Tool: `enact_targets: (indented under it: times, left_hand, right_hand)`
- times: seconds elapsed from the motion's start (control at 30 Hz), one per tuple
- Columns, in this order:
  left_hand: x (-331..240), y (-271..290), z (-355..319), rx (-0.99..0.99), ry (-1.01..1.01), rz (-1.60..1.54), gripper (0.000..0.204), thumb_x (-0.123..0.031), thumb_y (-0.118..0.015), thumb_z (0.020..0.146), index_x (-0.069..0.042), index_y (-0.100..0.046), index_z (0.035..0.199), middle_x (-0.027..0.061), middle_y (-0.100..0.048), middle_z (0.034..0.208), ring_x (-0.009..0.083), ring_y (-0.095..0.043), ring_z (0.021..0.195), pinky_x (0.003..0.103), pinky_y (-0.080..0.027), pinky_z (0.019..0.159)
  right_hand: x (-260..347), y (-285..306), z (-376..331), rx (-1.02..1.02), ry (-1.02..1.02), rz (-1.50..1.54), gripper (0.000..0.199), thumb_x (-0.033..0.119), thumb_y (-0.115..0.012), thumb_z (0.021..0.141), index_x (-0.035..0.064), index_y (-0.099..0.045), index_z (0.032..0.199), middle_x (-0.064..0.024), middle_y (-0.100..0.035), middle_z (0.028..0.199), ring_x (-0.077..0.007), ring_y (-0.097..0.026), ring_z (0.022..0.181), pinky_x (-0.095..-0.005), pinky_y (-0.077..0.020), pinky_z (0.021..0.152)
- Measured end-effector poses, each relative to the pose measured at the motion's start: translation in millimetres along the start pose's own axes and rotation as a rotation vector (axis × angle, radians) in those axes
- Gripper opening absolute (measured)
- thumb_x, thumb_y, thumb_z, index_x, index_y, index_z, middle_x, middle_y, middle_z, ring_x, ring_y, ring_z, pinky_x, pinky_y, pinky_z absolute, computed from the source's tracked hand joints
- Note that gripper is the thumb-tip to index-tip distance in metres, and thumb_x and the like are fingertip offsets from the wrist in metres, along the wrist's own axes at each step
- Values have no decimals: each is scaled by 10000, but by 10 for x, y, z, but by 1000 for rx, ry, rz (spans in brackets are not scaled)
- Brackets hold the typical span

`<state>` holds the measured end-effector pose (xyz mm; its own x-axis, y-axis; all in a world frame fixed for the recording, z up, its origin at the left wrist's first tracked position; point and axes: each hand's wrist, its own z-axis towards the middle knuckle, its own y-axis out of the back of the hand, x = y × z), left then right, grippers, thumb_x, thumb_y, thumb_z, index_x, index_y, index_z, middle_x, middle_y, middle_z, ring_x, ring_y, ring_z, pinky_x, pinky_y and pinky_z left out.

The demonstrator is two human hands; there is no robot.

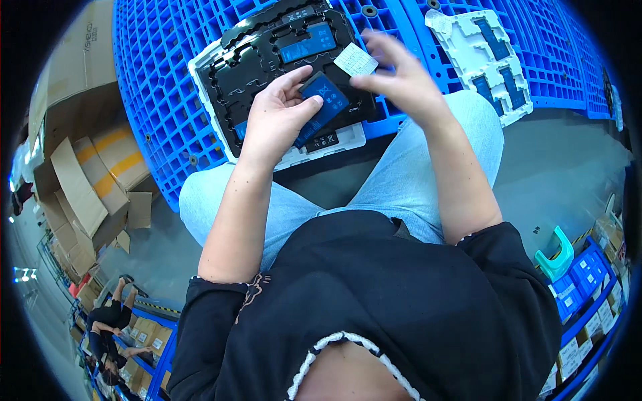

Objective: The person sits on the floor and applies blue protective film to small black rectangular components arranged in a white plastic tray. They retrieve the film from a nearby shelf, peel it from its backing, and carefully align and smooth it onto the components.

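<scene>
Head view. Person seated, knees in pale blue jeans (401, 187), black top. Left hand (277, 120) at about 11 o'clock from picture centre: fingers curled under and thumb laid over the near edge of a flat blue-and-black battery pack (323, 105), gripping it tilted above the lap. Right hand (394, 77) at 12 o'clock, just right of the pack: thumb and forefinger pinch a small white label (356, 60) by its right edge, other fingers spread loosely upward. Label sits just above the pack's upper end, apart from it; cannot tell by how much.

Beneath both hands: black moulded tray (267, 47) stacked on a white tray (334, 142), one more blue battery (306, 43) lying in a pocket at the tray's 12 o'clock. Trays rest on a blue plastic pallet (160, 100). At 1 o'clock, a separate white tray (461, 47) with blue batteries. Flattened cardboard boxes (87, 180) at 9 o'clock. Green plastic stool (556, 257) at 4 o'clock. Another person crouches at 8 o'clock, far off.
</scene>
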<state>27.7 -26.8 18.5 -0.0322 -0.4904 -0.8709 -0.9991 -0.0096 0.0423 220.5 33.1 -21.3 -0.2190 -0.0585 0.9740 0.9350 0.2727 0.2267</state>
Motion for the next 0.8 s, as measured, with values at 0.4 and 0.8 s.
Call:
enact_targets:
  times: [0.4,0.8]
  left_hand:
    - [534,213,-68,-205,-330,744,460,-144,-682,762,-16,-543,1182,146,-541,1107,255,-541,1065,362,-451,877]
    - [821,14,-369,-107,-424,1268,386,-168,-532,854,-54,-508,1221,72,-400,1360,251,-310,1305,536,-212,1048]
  right_hand:
    - [-30,-387,-251,256,-967,379,185,209,-538,894,29,-546,934,-42,-569,676,-117,-541,525,-235,-453,456]
    - [-15,-493,-330,287,-252,-744,232,208,-562,837,-17,-590,785,-204,-627,762,-356,-621,730,-426,-501,651]
